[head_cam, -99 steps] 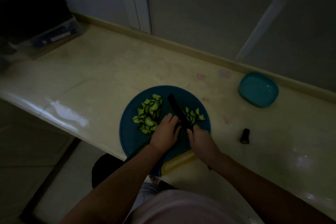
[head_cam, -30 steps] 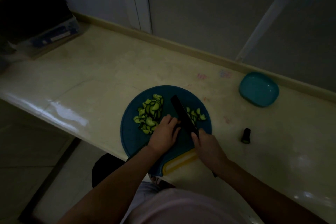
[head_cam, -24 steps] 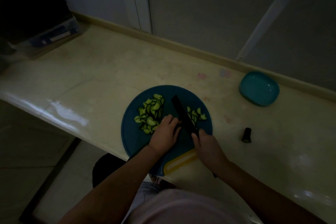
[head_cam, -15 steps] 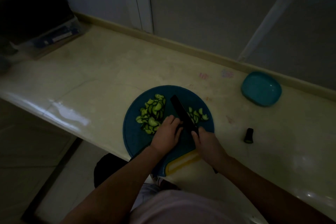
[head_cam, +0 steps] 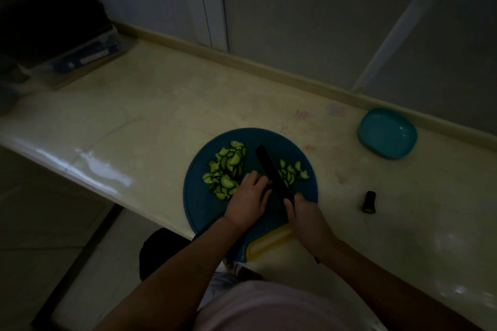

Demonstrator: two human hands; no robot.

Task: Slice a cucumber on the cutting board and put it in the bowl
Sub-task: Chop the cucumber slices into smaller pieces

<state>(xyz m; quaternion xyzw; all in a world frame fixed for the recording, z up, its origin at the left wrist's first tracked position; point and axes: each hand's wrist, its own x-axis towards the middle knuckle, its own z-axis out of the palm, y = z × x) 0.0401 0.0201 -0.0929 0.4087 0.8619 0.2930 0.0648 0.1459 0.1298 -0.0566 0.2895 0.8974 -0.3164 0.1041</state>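
Observation:
A round blue cutting board [head_cam: 200,196] with a yellow handle lies at the counter's front edge. Two heaps of cucumber slices sit on it: a larger one [head_cam: 227,169] at the left and a smaller one [head_cam: 293,172] at the right. My right hand [head_cam: 306,219] grips the handle of a black knife [head_cam: 271,169], whose blade lies across the board between the heaps. My left hand [head_cam: 248,200] has its fingers curled down beside the blade; what it holds is hidden under it. The teal bowl [head_cam: 387,133] stands empty at the back right.
A dark cucumber end piece [head_cam: 369,202] lies on the counter to the right of the board. A clear box with blue print [head_cam: 80,58] and a dark bag stand at the far left. The wall runs close behind the counter.
Hands and knife stay in nearly the same place over the board. The blade has shifted slightly along the cut between the two heaps.

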